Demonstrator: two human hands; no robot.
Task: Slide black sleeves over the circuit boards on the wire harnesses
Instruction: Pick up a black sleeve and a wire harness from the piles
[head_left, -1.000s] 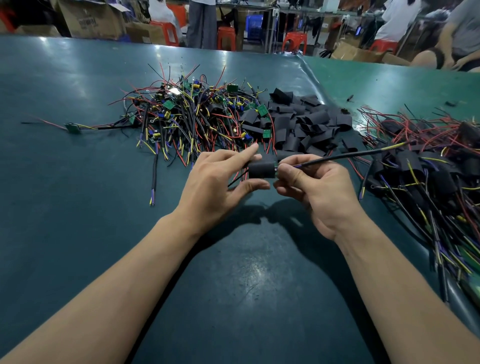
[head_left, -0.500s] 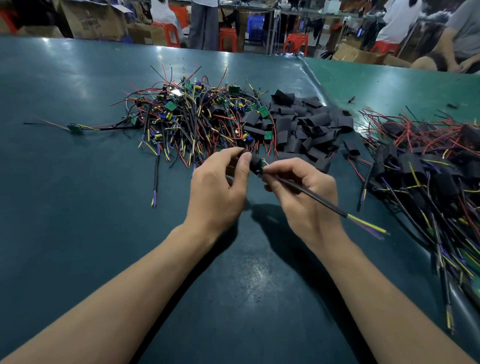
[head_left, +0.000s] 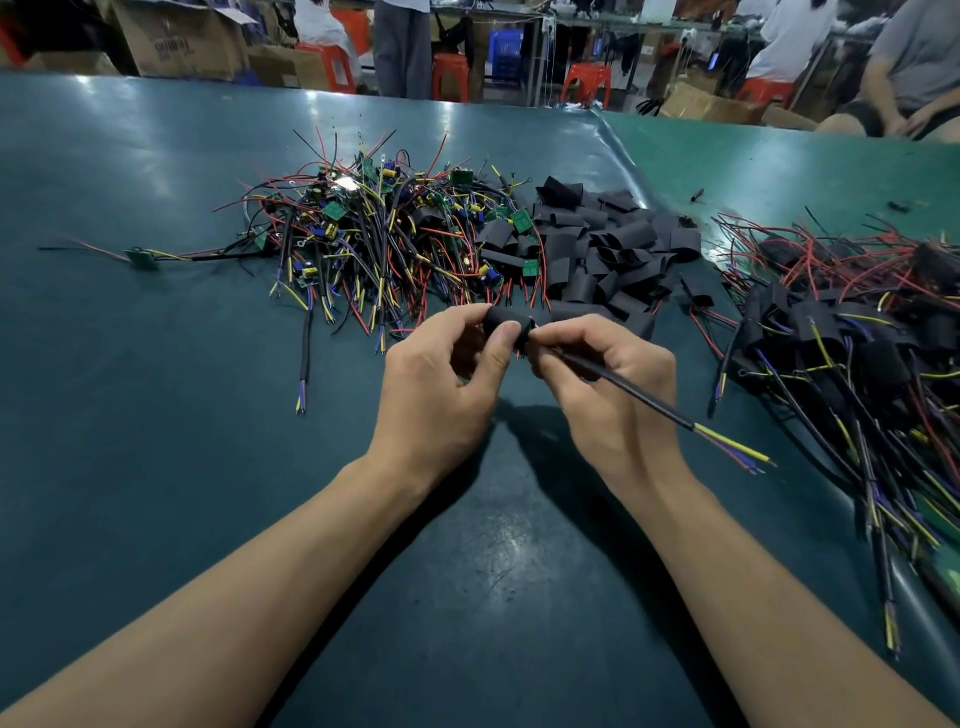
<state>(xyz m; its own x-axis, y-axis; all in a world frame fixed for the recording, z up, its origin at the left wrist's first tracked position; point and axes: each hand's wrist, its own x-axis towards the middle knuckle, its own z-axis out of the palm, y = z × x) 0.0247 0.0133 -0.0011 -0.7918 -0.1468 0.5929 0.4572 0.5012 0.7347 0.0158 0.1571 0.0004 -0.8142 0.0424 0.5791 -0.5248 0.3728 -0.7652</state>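
Pinching the black sleeve (head_left: 506, 319), the left hand (head_left: 441, 384) meets the right hand (head_left: 608, 384), whose grip clamps the harness cable (head_left: 623, 387) trailing rightward along the sleeve's axis.

Unsleeved harness pile (head_left: 374, 244) far left on table (head_left: 130, 467); loose sleeves (head_left: 613, 249) just right; sleeved harnesses (head_left: 857, 332) far right.

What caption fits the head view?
Left hand grips a black sleeve while right hand feeds in a wire harness.

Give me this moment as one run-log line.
left hand pinches black sleeve | right hand grips harness cable | sleeving underway
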